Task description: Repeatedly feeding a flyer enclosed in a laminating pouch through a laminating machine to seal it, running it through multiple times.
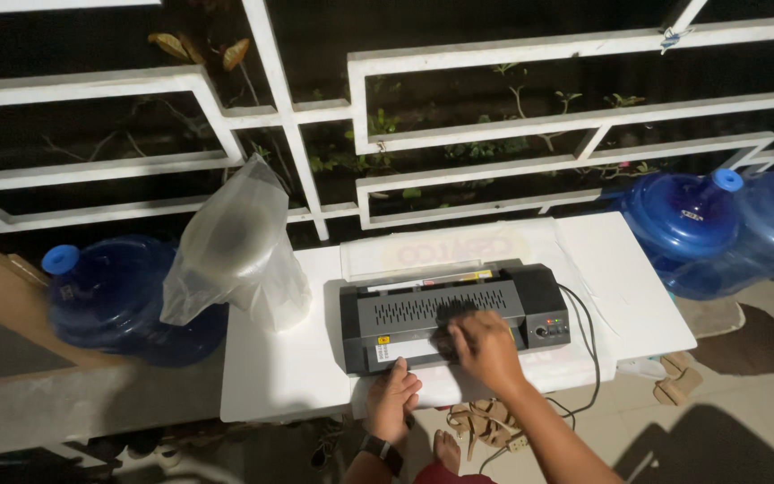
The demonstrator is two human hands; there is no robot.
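A dark grey laminating machine (459, 314) sits on a white table (279, 358), with a light sheet sticking out behind it (441, 251) and another at its front slot (405, 348). My left hand (392, 401) rests at the table's near edge, fingers curled on the front sheet below the machine. My right hand (485, 348) lies on the machine's front, fingers spread over the sheet at the slot. A dark watch is on my left wrist.
A clear plastic bag (239, 246) stands on the table's left part. Blue water jugs stand at the left (105, 296) and right (692, 229). A white metal grille (315, 116) runs behind. A black cord (584, 358) trails off the machine; sandals (485, 421) lie on the floor.
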